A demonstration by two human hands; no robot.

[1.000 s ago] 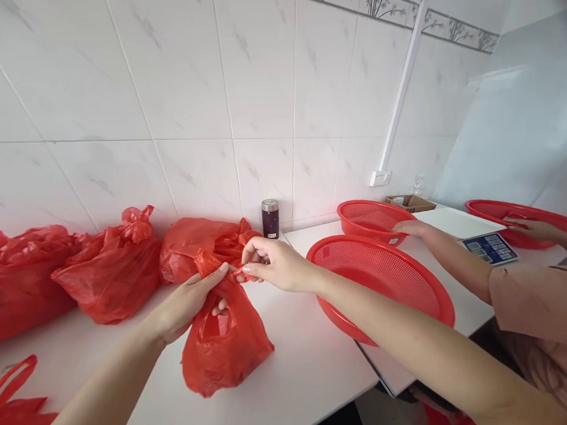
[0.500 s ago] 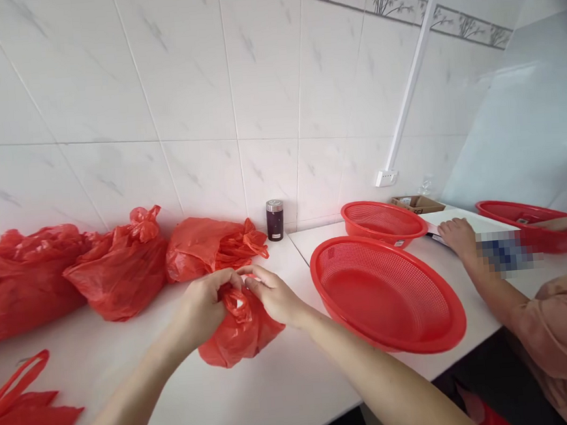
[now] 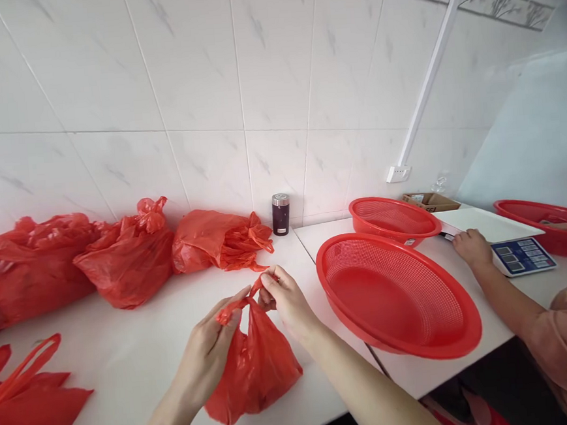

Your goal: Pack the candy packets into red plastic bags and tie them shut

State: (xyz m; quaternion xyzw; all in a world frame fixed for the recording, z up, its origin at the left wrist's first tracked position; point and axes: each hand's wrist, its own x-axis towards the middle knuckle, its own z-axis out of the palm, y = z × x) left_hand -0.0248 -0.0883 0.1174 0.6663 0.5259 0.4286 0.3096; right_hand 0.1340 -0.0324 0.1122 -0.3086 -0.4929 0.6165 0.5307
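Note:
A filled red plastic bag (image 3: 257,372) stands on the white table between my forearms. My left hand (image 3: 208,346) pinches one of its handles, with the twisted end poking out above the thumb. The other handle is gripped by my right hand (image 3: 287,297), fingers closed around it. Both handles cross above the bag's mouth, leaving a gap beneath. What the bag holds is hidden by the plastic.
Several tied red bags (image 3: 128,264) line the wall. Flat red bags (image 3: 34,415) lie at lower left. A dark flask (image 3: 280,214) stands behind. A red basket (image 3: 393,354) is on the right, near a digital scale (image 3: 523,258) and a co-worker's arm (image 3: 505,287).
The bag and my hands now appear lower and nearer. My hands have drawn apart, stretching the handles across each other. The view has shifted slightly to the left.

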